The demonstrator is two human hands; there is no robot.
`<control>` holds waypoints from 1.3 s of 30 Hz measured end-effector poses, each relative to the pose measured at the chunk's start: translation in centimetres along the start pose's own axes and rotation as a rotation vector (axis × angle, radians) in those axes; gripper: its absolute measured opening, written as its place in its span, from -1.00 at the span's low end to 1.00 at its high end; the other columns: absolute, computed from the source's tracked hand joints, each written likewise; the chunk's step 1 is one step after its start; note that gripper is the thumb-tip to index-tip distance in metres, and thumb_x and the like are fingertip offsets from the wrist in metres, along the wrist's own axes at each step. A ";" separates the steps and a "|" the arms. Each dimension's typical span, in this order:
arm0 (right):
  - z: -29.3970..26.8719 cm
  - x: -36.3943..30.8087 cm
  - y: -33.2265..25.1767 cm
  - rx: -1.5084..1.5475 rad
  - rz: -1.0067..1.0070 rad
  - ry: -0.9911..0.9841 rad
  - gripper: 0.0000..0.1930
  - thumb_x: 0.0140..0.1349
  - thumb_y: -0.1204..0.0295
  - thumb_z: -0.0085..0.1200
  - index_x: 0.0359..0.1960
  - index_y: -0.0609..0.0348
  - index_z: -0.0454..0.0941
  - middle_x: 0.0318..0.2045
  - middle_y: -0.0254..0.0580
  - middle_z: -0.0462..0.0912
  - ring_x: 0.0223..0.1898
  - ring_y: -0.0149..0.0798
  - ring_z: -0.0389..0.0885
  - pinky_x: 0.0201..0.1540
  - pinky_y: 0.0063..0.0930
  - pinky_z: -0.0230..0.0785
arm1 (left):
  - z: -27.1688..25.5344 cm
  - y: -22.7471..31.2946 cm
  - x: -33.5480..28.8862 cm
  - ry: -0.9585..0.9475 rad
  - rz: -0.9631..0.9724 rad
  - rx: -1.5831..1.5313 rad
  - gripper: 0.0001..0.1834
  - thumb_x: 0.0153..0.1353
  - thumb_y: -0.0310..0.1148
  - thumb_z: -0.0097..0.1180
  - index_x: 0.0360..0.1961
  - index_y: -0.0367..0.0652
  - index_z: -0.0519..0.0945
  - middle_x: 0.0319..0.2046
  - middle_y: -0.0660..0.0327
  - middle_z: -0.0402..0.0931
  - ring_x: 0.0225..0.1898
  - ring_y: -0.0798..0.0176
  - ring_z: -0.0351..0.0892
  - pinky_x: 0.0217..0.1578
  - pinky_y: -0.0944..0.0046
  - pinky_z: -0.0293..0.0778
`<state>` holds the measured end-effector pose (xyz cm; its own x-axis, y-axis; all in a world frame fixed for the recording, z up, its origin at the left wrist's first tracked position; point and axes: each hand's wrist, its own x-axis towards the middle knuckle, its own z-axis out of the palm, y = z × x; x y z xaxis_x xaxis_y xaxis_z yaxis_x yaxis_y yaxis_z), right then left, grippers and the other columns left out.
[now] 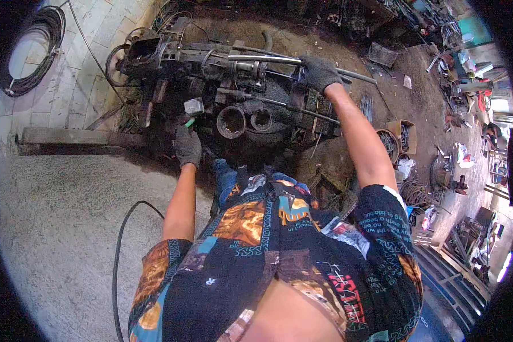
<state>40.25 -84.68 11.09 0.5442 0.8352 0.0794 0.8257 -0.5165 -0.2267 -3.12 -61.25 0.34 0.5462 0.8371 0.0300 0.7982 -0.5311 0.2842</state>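
Observation:
A dark, greasy machine that looks like a lathe stretches across in front of me. My right hand, in a dark glove, is closed around a long metal rod lying lengthwise over the machine's far side. The rod sticks out on both sides of the fist. On the near left side, my gloved left hand is closed on a small green-handled thing; its kind does not show. Just beyond its green end is a pale block. Two round metal cups sit to the right of that hand.
A handwheel stands at the machine's left end. Coiled black cable lies at the far left, and a beam juts out leftward. A cardboard box and scattered metal parts lie to the right. A black hose curves over the floor.

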 end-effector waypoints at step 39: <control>-1.0 -0.1 -0.2 -0.014 0.002 -0.046 -0.62 0.05 0.18 0.13 -0.09 -0.02 0.63 -0.14 0.04 0.70 -0.09 0.14 0.67 -0.03 0.01 0.50 | 1.1 -0.9 0.1 0.131 0.047 -0.022 -0.58 0.29 -0.34 0.00 0.09 -0.39 0.47 0.15 -0.30 0.41 0.19 -0.31 0.40 0.21 -0.07 0.33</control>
<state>40.18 -84.85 12.08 0.5387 0.8418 0.0346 0.8269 -0.5205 -0.2128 -3.53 -60.84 -0.98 0.5439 0.8221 0.1683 0.7659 -0.5683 0.3007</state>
